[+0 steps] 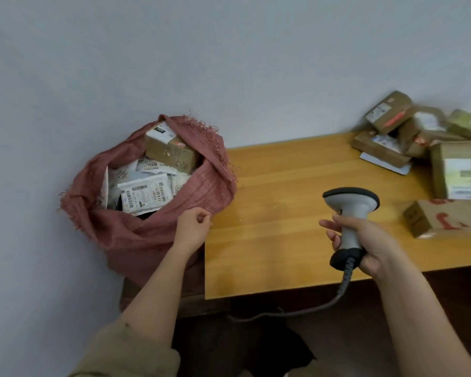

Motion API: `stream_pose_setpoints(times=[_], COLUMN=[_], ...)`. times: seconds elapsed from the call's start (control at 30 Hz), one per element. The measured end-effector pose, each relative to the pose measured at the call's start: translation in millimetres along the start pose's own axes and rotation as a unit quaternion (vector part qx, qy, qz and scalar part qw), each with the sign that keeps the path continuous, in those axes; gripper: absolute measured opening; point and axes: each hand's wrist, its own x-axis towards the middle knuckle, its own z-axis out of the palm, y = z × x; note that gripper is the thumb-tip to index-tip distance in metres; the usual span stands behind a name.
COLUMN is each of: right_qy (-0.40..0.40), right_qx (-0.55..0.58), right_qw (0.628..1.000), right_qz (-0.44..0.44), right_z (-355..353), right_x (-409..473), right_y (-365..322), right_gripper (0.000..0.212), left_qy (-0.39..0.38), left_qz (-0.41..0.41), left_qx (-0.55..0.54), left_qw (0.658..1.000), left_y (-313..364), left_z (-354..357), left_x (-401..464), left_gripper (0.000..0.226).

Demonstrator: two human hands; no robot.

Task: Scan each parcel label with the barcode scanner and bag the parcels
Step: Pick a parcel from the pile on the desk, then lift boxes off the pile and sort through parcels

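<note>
A reddish woven bag stands open on the floor left of the wooden table. Inside lie several white labelled mailers and a brown cardboard box at the top. My left hand hovers at the bag's near right rim, fingers loosely curled, holding nothing. My right hand grips the handle of a grey and black barcode scanner above the table, its head facing away. A pile of brown parcels sits at the table's far right, with one box nearer.
The scanner's cable hangs from the handle down under the table's front edge. A plain grey wall runs behind the bag and table. Dark floor and a dark cloth lie beneath the table.
</note>
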Motion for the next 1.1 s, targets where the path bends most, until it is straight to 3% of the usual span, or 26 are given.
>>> stream_pose_setpoints(times=[0.2, 0.4, 0.57, 0.77, 0.83, 0.97, 1.1], right_qy=[0.044, 0.063, 0.091, 0.165, 0.178, 0.182, 0.177], right_qx=[0.027, 0.059, 0.064, 0.075, 0.083, 0.081, 0.075], right_qw=[0.997, 0.995, 0.992, 0.980, 0.978, 0.977, 0.979], right_qz=[-0.052, -0.045, -0.055, -0.079, -0.073, -0.072, -0.060], right_z=[-59, -123, -200, -314, -343, -376, -385], right_x=[-18, 1, 39, 77, 88, 113, 135], right_y=[-27, -56, -113, -188, -207, -226, -232], right_gripper=[0.016, 0.019, 0.010, 0.024, 0.022, 0.019, 0.022], left_qy=[-0.061, -0.099, -0.132, -0.219, -0.250, -0.334, -0.383], left_qz=[0.033, 0.038, 0.026, 0.059, 0.073, 0.115, 0.175], left_qx=[0.006, 0.058, 0.052, 0.069, 0.069, 0.086, 0.218], left_qw=[0.998, 0.993, 0.990, 0.971, 0.963, 0.932, 0.881], left_y=[60, 120, 183, 275, 298, 325, 334], left_z=[44, 104, 201, 362, 409, 470, 497], left_x=[-12, 2, 27, 31, 20, 8, 10], left_gripper=[0.015, 0.016, 0.016, 0.012, 0.024, 0.079, 0.100])
